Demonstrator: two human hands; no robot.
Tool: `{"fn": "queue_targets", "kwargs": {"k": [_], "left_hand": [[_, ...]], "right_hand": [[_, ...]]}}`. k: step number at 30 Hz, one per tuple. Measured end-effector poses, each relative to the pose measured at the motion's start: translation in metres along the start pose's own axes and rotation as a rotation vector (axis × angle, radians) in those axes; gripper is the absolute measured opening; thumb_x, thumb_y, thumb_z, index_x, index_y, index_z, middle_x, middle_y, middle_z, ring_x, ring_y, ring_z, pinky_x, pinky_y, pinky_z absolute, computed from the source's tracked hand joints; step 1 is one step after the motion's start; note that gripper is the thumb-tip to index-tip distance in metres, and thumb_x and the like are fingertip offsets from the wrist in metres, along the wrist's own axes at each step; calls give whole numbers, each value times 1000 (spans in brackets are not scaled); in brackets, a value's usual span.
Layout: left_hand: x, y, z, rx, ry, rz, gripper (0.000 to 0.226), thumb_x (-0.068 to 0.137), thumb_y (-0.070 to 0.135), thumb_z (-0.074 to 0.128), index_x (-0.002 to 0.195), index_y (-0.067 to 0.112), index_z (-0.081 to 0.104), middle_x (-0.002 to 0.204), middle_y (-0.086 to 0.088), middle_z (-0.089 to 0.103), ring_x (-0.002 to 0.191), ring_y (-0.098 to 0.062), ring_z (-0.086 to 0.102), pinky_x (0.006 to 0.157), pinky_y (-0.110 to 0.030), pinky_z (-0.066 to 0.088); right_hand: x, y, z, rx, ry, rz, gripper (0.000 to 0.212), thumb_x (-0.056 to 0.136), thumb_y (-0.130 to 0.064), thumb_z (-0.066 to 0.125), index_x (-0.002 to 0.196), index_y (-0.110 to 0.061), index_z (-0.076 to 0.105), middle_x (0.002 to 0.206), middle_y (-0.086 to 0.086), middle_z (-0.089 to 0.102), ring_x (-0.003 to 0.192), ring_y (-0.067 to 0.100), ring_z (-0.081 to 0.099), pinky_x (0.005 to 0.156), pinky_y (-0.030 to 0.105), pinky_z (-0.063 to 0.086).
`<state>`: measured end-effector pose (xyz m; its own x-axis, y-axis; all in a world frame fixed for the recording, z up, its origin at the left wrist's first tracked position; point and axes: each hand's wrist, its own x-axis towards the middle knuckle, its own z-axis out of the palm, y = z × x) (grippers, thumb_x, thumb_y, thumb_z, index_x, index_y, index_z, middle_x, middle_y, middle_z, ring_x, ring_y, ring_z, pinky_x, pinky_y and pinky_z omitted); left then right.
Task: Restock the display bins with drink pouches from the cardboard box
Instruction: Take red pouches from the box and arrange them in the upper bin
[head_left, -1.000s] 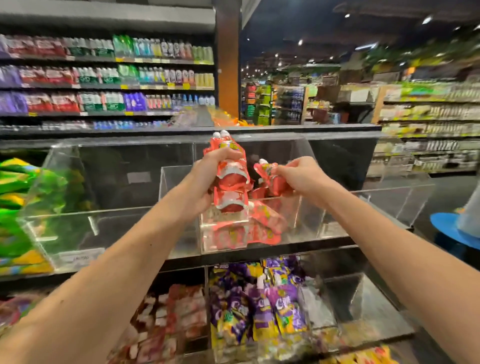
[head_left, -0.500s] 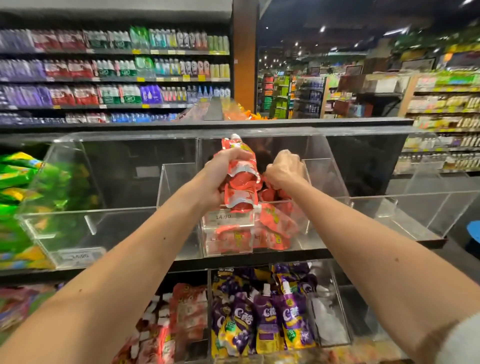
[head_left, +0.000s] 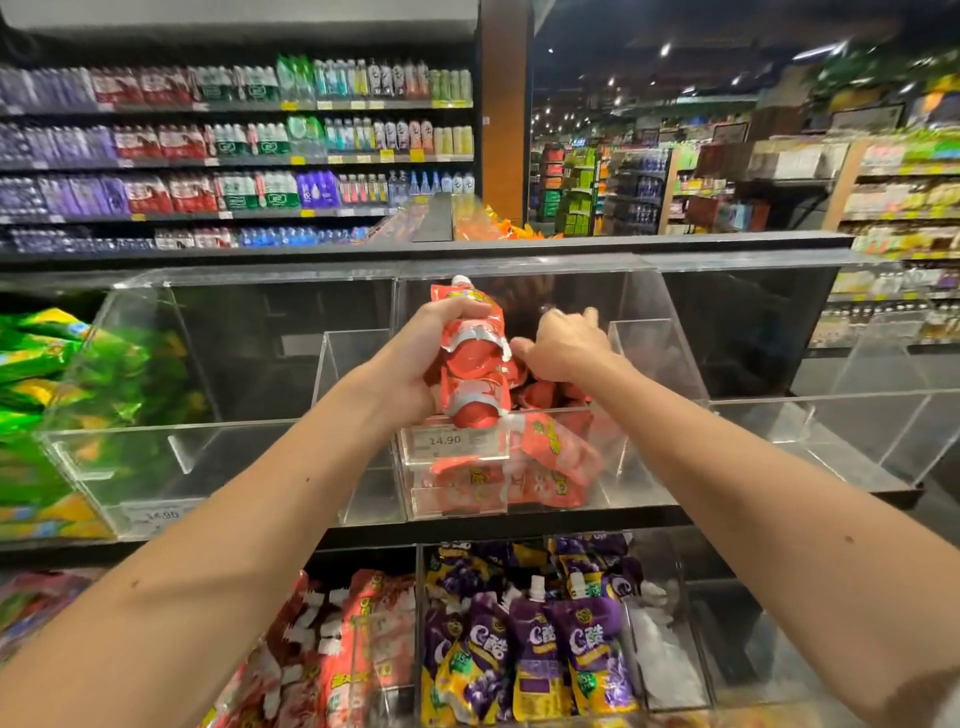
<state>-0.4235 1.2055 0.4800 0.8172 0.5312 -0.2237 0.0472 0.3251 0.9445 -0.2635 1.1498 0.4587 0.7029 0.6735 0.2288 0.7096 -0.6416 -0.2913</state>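
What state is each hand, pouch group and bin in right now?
left hand, grips the red pouch stack from the side.
red pouch stack, upright, spouts up, held at the middle bin's front.
right hand, in the middle bin's opening, fingers curled; grip unclear.
middle bin, partly filled with loose red pouches lying flat.
purple pouches, standing upright, spouts up, on the tier below.

One view only, head-worn, wide-angle, edges bowing. Looking forward and slightly down, close on clear display bins (head_left: 223, 431) at centre. Left forearm (head_left: 234, 545), right forearm (head_left: 753, 493) fill near bottom corners. Drink shelves (head_left: 234, 156) far left, store aisles (head_left: 675, 182) far right, blurred.
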Motion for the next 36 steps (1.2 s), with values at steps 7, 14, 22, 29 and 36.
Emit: {"fn": "queue_targets", "kwargs": {"k": [7,14,22,29,36], "left_hand": [[-12,7,-10,-57,-118,97,44,84,31,61,121,6,64,115,-18,67,101,-31,63,96,-41,52],[-15,34,-9,-70,-238,144,34,80,33,62,102,7,65,104,-13,66,95,-24,61,96,-36,46],[-23,46,-14,153,-38,7,35,83,34,63,105,7,65,93,-13,73,77,-24,70,74,-33,60],[-33,57,-31,376,129,18,44,87,35,64,119,5,60,98,-17,73,88,-32,69,83,-39,56],[-36,51,-31,349,162,73,25,90,32,62,95,7,62,80,-14,71,74,-28,67,81,-36,55]], "right_hand": [[-39,-9,-37,1010,-323,-116,42,100,-42,55,102,-3,71,82,8,71,62,18,65,67,36,56],[-37,4,-59,1244,-447,-184,23,93,-33,66,107,-15,71,93,3,73,87,12,68,76,29,59],[-40,1,-46,1336,-495,-10,22,92,-8,67,111,5,67,96,15,74,79,20,74,66,30,62],[-17,-15,-16,978,-177,112,26,88,-26,76,97,-2,73,85,12,76,78,26,75,81,39,61],[7,-40,17,511,82,86,37,89,-39,71,105,-6,70,111,16,69,106,34,64,85,35,50]]}}
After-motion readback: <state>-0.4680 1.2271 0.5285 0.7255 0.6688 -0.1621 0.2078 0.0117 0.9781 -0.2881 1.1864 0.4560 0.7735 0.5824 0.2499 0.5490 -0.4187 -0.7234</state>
